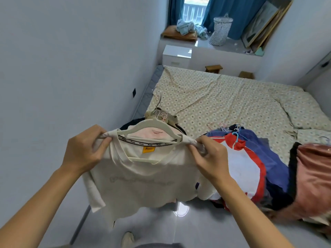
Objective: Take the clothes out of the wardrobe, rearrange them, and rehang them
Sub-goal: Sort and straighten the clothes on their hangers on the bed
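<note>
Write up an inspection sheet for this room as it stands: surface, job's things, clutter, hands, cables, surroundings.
Surface: bed with a patterned sheet, rumpled; glossy grey floor below.
Job's things: cream T-shirt held up on a cream hanger; piles of clothes with hangers along the bed's near edge.
Clutter: blue cloth and a check laundry basket on the window ledge; framed pictures leaning there.
Hands: left hand and right hand each pinch a shoulder of the T-shirt.
Cables: nothing seen.
Surroundings: white nightstand, blue curtains, plain walls, a dark wall plate.
</note>
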Demonstrator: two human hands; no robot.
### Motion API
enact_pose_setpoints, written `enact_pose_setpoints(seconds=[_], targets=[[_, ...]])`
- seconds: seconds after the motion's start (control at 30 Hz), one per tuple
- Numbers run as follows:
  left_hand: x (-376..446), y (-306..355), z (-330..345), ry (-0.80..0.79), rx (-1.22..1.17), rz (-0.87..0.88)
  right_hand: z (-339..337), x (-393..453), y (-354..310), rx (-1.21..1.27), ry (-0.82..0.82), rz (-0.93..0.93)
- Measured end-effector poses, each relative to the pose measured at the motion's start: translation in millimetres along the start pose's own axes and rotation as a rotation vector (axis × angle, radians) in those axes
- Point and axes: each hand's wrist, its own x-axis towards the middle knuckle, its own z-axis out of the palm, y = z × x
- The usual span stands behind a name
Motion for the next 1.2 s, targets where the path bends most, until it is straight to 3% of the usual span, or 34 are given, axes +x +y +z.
enact_pose_setpoints(seconds=[0.27,0.6,0.8,0.9,1.0,1.2], targets=[[10,-59,80,-0.155,-0.073,-0.084,72,4,52,-0.012,-0.138,0.145],[129,-206,282,-0.340,-0.147,-0.146,242,115,160,-0.152,-0.263,0.464],[206,-287,400,-0.507,-0.031,-0.186,352,197,245,-0.292,-0.377,0.512],[227,-288,437,-0.574,0.102,-0.246,384,217,262,-0.422,-0.519,0.492],[235,-263,451,-0.611,0.063,-0.190,390,223,262,-0.450,-0.582,0.443],[227,-206,468,-0.658,-0.024,-0.079,342,209,283,-0.425,-0.589,0.454]])
